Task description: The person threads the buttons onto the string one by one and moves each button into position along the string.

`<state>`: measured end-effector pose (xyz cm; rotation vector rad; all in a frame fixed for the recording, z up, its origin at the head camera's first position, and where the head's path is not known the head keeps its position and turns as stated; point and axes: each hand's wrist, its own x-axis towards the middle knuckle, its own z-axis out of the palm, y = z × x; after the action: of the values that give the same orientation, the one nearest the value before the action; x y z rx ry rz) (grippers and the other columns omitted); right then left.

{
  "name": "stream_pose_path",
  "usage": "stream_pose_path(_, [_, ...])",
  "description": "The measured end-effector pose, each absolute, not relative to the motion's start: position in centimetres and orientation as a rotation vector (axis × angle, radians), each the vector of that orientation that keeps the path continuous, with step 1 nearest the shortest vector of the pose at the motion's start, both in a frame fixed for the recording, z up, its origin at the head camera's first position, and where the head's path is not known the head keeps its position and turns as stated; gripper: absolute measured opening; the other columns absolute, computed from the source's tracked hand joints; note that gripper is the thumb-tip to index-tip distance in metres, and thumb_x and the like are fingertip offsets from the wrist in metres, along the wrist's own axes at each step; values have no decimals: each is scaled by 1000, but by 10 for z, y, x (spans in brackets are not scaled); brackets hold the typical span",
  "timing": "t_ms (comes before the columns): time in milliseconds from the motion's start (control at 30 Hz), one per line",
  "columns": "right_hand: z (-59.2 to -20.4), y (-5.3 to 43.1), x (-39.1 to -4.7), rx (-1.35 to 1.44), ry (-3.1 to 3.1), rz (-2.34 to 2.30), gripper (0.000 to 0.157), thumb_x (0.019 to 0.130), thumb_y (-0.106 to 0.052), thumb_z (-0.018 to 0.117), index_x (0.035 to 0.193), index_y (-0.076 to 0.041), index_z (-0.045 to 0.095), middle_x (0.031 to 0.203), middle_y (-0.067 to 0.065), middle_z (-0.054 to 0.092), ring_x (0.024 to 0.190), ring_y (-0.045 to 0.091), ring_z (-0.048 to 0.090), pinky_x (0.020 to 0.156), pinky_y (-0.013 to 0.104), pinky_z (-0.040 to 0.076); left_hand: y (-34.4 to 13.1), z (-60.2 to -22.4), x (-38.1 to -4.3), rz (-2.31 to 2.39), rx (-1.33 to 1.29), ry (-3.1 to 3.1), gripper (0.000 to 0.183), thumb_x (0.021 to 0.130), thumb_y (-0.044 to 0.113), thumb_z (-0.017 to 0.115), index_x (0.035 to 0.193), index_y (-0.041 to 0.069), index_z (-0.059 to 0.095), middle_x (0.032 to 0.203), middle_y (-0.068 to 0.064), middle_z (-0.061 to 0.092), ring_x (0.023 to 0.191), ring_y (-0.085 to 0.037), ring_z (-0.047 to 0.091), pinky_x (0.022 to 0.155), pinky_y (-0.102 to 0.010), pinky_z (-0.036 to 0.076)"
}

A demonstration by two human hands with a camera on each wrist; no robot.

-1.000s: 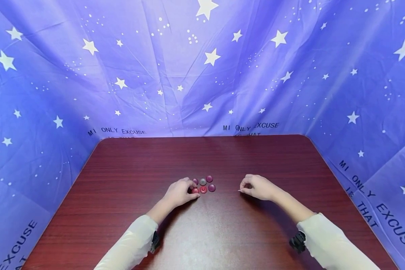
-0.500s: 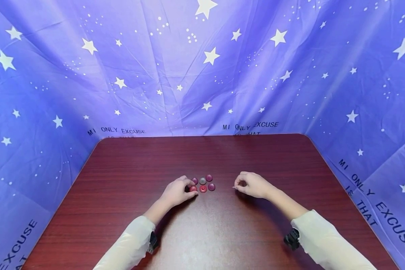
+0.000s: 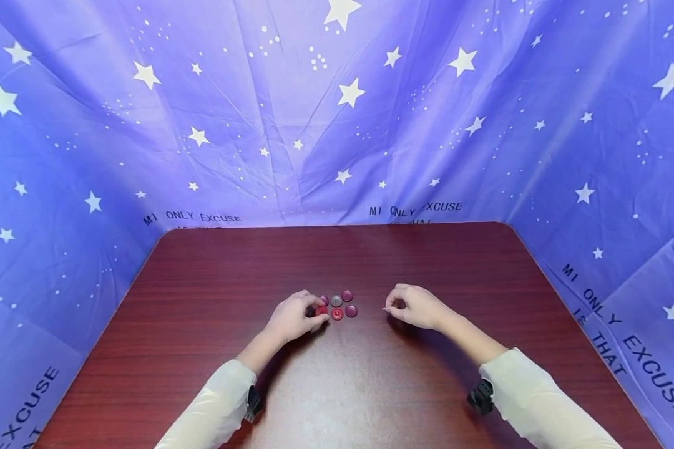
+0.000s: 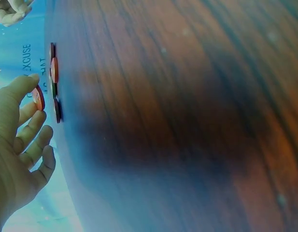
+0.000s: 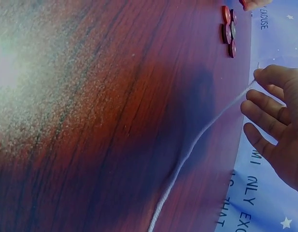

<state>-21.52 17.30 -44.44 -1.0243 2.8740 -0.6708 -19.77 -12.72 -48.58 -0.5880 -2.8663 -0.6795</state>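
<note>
My left hand (image 3: 293, 317) pinches a red button (image 4: 38, 98) between thumb and finger. In the left wrist view that button is raised off the table and tilted on edge. Beside it, a group of buttons lies flat: another red button (image 3: 337, 313), a grey button (image 3: 336, 300) and several purple ones, such as the purple button (image 3: 351, 310) at the right. To the right of them, my right hand (image 3: 418, 307) holds the end of a white string (image 5: 202, 133) between thumb and forefinger. A short tip sticks out past the fingertips, while the string trails down below the hand.
The brown wooden table (image 3: 247, 262) has its far edge against a purple curtain (image 3: 292, 125) printed with stars and words. Curtain also hangs at both sides. Light glares off the tabletop near its front.
The left hand has drawn the red button slightly left and up, off the table beside the others. My right hand has come left with the string, nearer the buttons.
</note>
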Motion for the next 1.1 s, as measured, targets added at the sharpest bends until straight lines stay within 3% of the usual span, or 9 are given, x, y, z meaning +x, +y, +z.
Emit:
stream_pose_path(633, [-443, 162, -220, -1034, 2904, -772, 7, 81, -17, 67, 77, -20, 62, 75, -12, 56, 62, 1, 48, 59, 19, 41, -122, -476, -196, -862, -558, -2776, 26, 76, 39, 75, 96, 23, 71, 88, 11, 66, 79, -7, 56, 72, -29, 48])
stream_pose_path(833, [-441, 160, -219, -1041, 2903, -767, 8, 81, -17, 66, 76, -21, 60, 73, -12, 55, 65, 2, 50, 62, 20, 42, -119, -471, -196, -933, -604, -2737, 24, 76, 35, 76, 94, 20, 71, 84, 3, 67, 77, -14, 57, 68, -25, 45])
stream_pose_path(1100, [-442, 154, -220, -1072, 2911, -811, 9, 80, -17, 67, 76, -20, 60, 74, -12, 55, 67, 0, 51, 63, 20, 44, -113, -470, -196, -1176, -580, -2732, 25, 76, 30, 77, 95, 16, 71, 86, -4, 68, 78, -20, 63, 69, -27, 50])
